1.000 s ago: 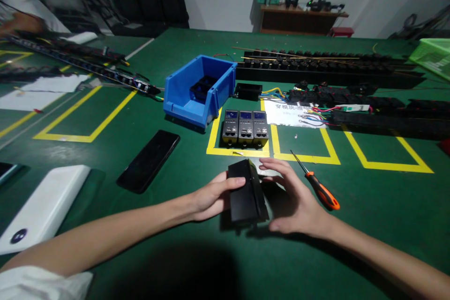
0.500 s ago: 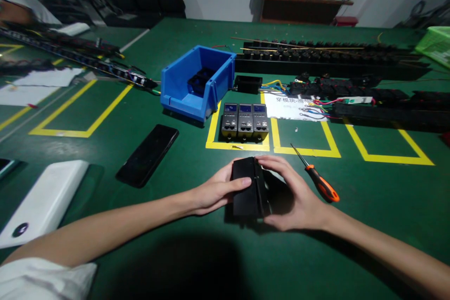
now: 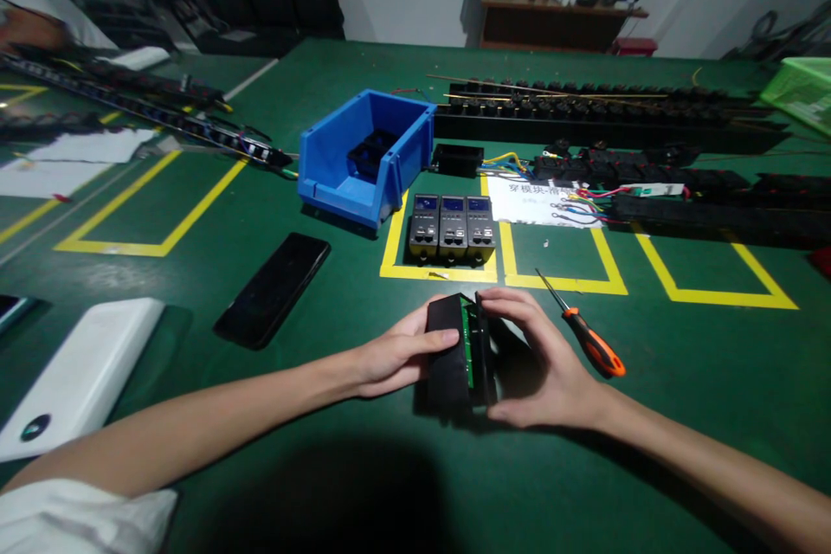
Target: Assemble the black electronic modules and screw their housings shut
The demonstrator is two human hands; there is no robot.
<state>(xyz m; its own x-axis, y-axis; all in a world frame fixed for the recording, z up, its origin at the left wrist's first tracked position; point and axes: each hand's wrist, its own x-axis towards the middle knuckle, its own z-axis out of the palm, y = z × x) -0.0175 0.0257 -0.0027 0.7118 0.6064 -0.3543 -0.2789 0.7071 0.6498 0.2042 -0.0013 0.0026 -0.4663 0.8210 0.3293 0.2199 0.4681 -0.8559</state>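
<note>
My left hand (image 3: pixel 402 351) is closed around a black plastic housing (image 3: pixel 447 363), its thumb lying across the top. A green circuit board (image 3: pixel 467 346) shows along the housing's right side. My right hand (image 3: pixel 542 359) grips a black cover (image 3: pixel 483 355) by its two ends, between fingers and thumb. A gap separates cover and housing, with the board visible in it. Beyond my hands stand three grey modules (image 3: pixel 453 229) in a row. To the right of my right hand lies a screwdriver (image 3: pixel 594 342) with an orange and black handle.
A blue bin (image 3: pixel 344 199) with black parts inside stands behind. On the left lie a black phone (image 3: pixel 273 290) and a white device (image 3: pixel 84 368). Wired black strips (image 3: pixel 681 212) line the right side. A person's arm (image 3: pixel 39 26) shows at far left.
The cover in my right hand has come away from the housing, opening a gap that shows the green board. The left hand still holds the housing in nearly the same place.
</note>
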